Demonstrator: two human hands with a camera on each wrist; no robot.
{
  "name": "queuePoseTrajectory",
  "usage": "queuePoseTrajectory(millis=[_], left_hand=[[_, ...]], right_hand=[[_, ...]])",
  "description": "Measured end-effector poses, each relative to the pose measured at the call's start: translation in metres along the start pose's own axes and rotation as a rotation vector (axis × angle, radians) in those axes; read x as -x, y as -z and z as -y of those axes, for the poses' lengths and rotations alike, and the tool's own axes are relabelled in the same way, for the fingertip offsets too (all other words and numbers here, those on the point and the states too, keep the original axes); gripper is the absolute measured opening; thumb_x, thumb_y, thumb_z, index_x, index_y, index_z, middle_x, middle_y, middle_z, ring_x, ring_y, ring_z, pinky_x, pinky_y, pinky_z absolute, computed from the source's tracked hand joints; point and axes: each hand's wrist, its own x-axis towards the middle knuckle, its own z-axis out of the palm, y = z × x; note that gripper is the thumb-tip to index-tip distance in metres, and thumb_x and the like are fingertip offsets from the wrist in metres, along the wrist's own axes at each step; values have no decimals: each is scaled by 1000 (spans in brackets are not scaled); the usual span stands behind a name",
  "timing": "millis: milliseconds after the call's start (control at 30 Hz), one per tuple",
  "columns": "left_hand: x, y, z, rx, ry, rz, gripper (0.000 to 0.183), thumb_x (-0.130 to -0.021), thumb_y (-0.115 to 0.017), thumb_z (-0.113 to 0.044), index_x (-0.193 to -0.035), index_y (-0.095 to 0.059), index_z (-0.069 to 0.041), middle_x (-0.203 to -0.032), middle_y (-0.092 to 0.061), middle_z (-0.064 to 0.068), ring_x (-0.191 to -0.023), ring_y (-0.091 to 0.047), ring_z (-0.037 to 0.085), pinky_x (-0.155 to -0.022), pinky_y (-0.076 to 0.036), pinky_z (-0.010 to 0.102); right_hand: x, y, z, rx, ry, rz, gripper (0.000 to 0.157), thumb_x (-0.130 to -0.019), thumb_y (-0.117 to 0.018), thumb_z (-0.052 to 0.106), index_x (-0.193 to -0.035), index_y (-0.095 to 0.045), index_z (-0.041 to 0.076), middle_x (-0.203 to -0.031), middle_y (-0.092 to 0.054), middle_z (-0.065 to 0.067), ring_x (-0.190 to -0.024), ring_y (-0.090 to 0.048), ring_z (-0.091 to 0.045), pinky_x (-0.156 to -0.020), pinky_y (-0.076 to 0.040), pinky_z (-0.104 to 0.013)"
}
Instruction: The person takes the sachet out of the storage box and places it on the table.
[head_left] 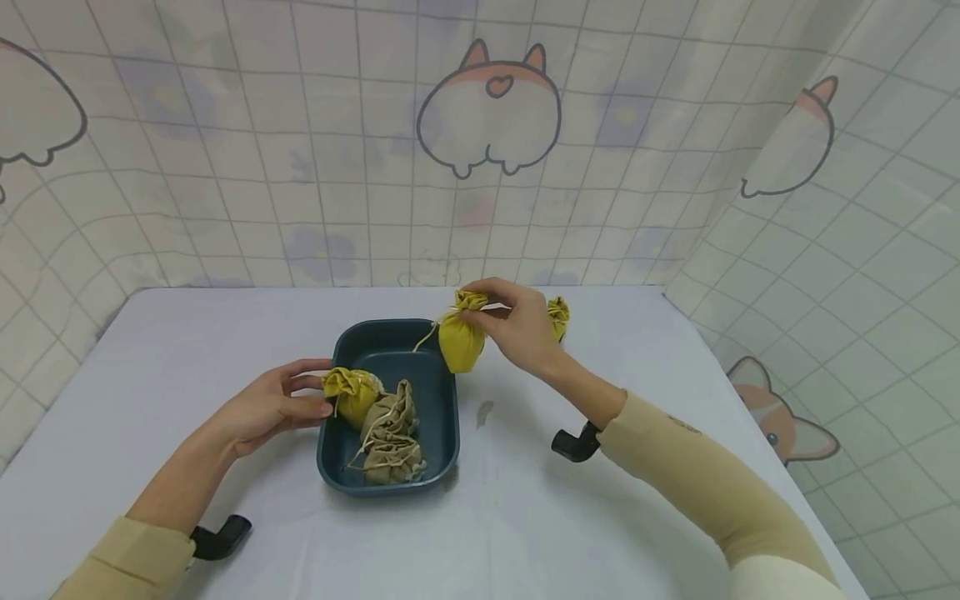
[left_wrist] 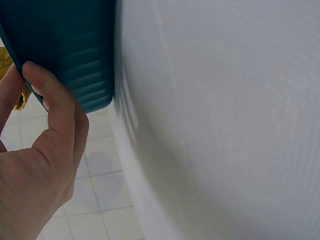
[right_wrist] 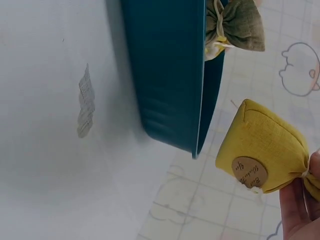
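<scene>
My right hand (head_left: 525,329) pinches a yellow drawstring pouch (head_left: 461,343) by its gathered neck. The pouch hangs upright beside the right rim of a dark teal tray (head_left: 457,417), its cord trailing over the rim. A round brown label marks the held pouch (right_wrist: 262,142) in the right wrist view. At the tray's left rim, my left hand (head_left: 266,408) grips the edge with bent fingers (left_wrist: 57,100). Inside the tray, next to that hand, lies another yellow pouch (head_left: 356,396). Two grey-brown pouches, one farther (head_left: 393,412) and one nearer (head_left: 393,461), lie beside it.
Partly hidden behind my right hand, one more yellow pouch (head_left: 558,315) stands on the white-covered table (head_left: 225,333). A grey mark (head_left: 485,412) shows on the cloth right of the tray. Behind the table hangs a grid-patterned curtain (head_left: 337,208).
</scene>
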Motion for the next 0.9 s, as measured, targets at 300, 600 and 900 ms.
queuePoseTrajectory(millis=[300,600,900], left_hand=[[0,0,0,6,-3,6,89,-91,-77,-4,-160,-21,2,-140,-47,26,-110,-65,23,-93,-57,36],[0,-1,-1,9,-3,8,88,-92,-76,-4,-160,-20,2,-141,-47,26,-110,-65,23,-93,-57,37],[1,-1,0,2,-3,6,89,-92,-76,-5,-160,-20,1,-142,-46,27,-111,-65,24,-93,-57,37]], right_hand=[[8,20,0,6,-45,-29,26,-90,-77,-3,-115,-73,-1,-112,-72,-10,-102,-69,-23,-86,-59,-30],[17,36,-8,44,-94,-78,28,-89,-77,-4,-117,-72,-3,-116,-71,-15,-106,-68,-27,-86,-59,-27],[32,52,11,109,-170,-110,26,-91,-73,-7,-116,-68,-10,-116,-68,-22,-106,-66,-32,-89,-57,-25]])
